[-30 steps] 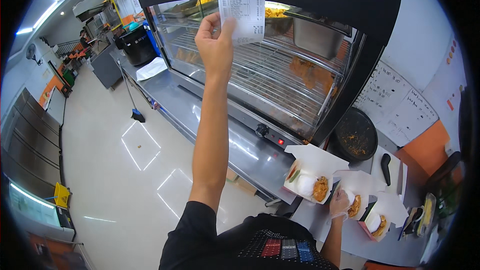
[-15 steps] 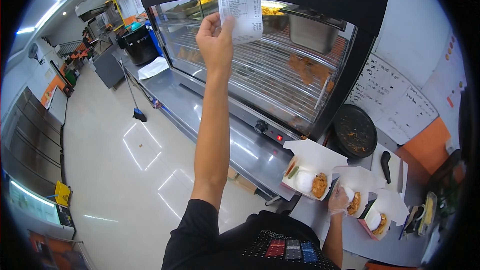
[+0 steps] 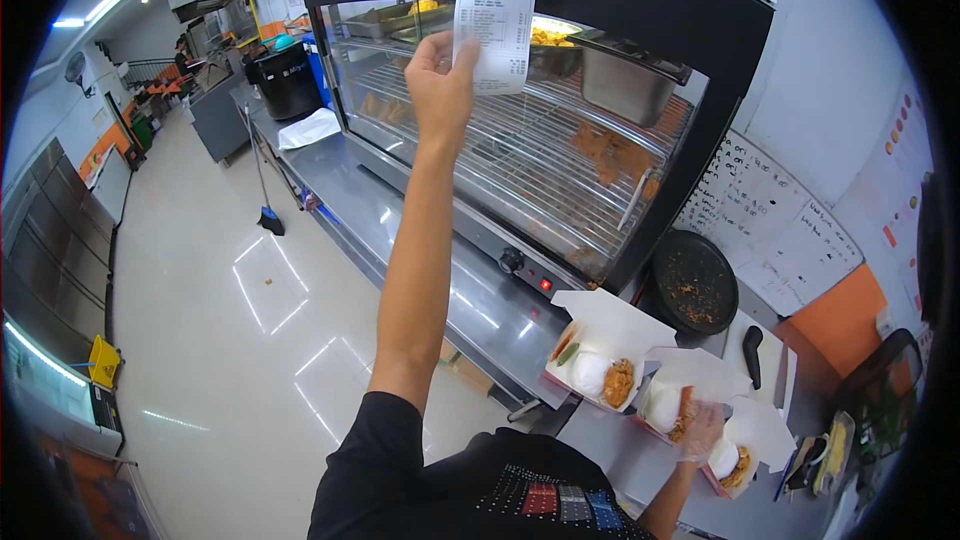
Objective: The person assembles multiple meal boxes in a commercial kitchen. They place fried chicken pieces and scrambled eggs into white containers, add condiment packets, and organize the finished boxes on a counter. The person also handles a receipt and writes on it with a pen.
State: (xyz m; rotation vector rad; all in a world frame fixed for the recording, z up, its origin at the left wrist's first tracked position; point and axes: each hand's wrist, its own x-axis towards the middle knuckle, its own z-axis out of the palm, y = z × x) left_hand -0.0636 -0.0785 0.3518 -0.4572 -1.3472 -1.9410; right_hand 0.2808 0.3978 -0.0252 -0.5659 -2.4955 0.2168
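Receipt (image 3: 497, 10) drifted right; boxes (image 3: 600, 365) hold rice (chicken too).

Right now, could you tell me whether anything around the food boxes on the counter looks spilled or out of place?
Mostly tidy. The round black tray behind the open food boxes is strewn with orange crumbs, and a small scrap lies on the floor near the broom. The left hand holds a receipt; the right hand rests at the middle box.
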